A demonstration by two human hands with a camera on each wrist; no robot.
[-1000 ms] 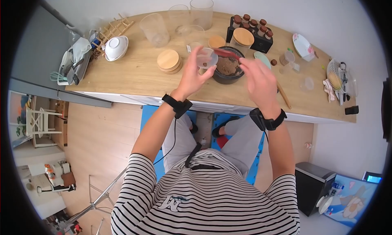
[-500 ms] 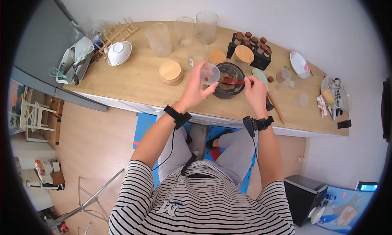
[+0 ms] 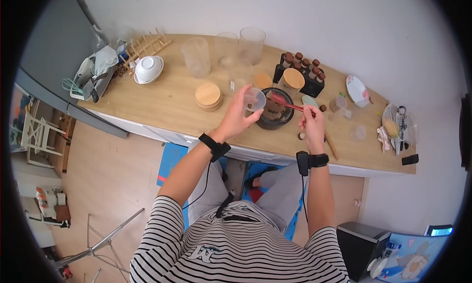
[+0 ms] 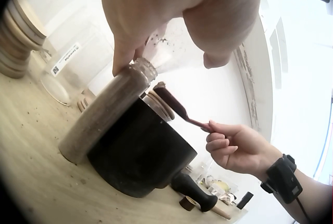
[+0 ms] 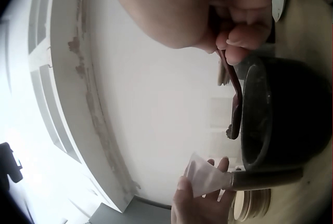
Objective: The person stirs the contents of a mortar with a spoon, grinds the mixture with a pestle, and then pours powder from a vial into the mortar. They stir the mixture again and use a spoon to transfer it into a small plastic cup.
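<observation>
In the head view, my left hand (image 3: 235, 118) holds a clear funnel (image 3: 254, 100) beside the left rim of a black mortar (image 3: 273, 126) with brown powder (image 3: 271, 112) in it. The funnel sits in the mouth of a slim glass tube (image 4: 104, 115) full of brown powder, which stands against the mortar's outer wall. My right hand (image 3: 313, 130) pinches the handle of a red spatula (image 3: 290, 104). Its blade, with a little dark powder at the tip in the right wrist view, is at the mortar's opening, near the funnel.
Behind stand clear jars (image 3: 196, 58) and a rack of cork-topped bottles (image 3: 307, 75). Round wooden lids (image 3: 208, 94) lie left of the mortar. A black pestle (image 4: 195, 190), a small brown cap (image 4: 188, 203) and a wooden stick (image 3: 332, 146) lie to its right.
The spatula came down into the mortar, then its blade moved back and left toward the funnel. My left hand keeps hold of the funnel. The head view has shifted.
</observation>
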